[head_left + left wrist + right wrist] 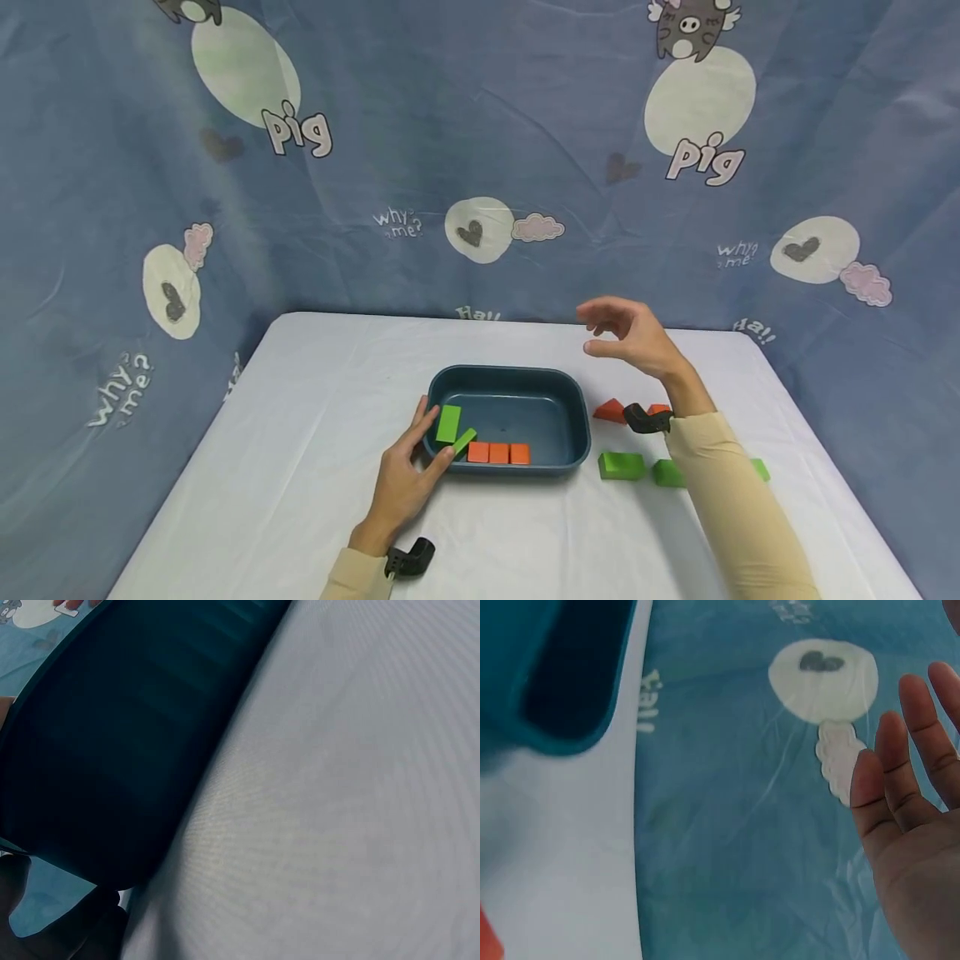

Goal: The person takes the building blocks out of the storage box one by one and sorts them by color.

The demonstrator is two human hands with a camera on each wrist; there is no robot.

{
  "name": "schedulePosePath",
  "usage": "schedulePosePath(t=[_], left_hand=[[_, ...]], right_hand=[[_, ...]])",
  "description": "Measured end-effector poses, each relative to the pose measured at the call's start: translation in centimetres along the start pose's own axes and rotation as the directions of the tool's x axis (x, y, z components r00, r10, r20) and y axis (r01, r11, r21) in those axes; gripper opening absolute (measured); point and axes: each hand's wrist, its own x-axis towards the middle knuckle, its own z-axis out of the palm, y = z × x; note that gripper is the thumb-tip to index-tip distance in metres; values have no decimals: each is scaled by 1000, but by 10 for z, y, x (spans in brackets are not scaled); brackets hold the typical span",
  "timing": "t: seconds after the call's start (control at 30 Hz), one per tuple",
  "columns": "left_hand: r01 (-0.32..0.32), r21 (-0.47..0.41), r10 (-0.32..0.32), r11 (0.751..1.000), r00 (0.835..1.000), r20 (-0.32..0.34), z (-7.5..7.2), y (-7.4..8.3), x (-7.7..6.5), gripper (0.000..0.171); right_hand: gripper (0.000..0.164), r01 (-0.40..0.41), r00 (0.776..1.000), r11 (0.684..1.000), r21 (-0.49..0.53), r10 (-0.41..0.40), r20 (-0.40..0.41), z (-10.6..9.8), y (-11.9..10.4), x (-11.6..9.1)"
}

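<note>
My left hand point(403, 483) grips the near left corner of a dark teal plastic bin point(540, 471), thumb at the near rim and fingers along the left side. Inside the bin, two green blocks point(448, 423) lie at the left, one slanting close to the thumb. Three orange blocks point(498, 452) form a row by the near wall. Raised above the table beyond the bin's right end, my right hand point(633, 337) holds nothing. Its fingers are loosely bent and the thumb stands apart. In the right wrist view the palm and fingers point(900, 780) show bare.
Right of the bin lie an orange triangular block point(611, 410) and another orange block point(658, 408), partly behind the wrist. Several green blocks point(621, 466) lie nearer, some partly hidden by the right sleeve. A white cloth point(315, 417) covers the table; a blue printed curtain point(420, 275) hangs behind.
</note>
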Motion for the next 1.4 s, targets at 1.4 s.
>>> schedulePosePath(t=[1.4], left_hand=[[2,38,-3,999,1000,25,-6,-1,2,67]], right_hand=[[37,-47,844,997,53,12,537,137,47,64]])
